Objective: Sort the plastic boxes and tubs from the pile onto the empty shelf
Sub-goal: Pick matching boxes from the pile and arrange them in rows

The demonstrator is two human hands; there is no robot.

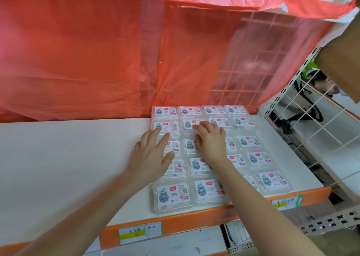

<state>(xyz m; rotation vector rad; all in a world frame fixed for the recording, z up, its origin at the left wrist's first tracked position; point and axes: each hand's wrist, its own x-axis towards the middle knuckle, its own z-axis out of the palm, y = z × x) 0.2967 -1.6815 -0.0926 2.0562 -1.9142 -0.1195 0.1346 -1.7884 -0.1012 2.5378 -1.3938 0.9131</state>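
Several flat clear plastic boxes (173, 196) with white cartoon labels lie in neat rows on the right half of the white shelf (68, 158). My left hand (153, 154) lies flat with straight fingers on the boxes of the leftmost column. My right hand (211, 140) lies flat beside it, its fingertips on a box (188, 124) in the second row from the back. Neither hand grips anything. The boxes under both palms are partly hidden.
Red plastic sheeting (116, 51) hangs behind the shelf over a wire grid (251, 76). An orange front rail (194, 222) carries price tags. A cardboard box (342, 51) juts in at upper right. White wire racking (315, 123) stands to the right. The shelf's left half is bare.
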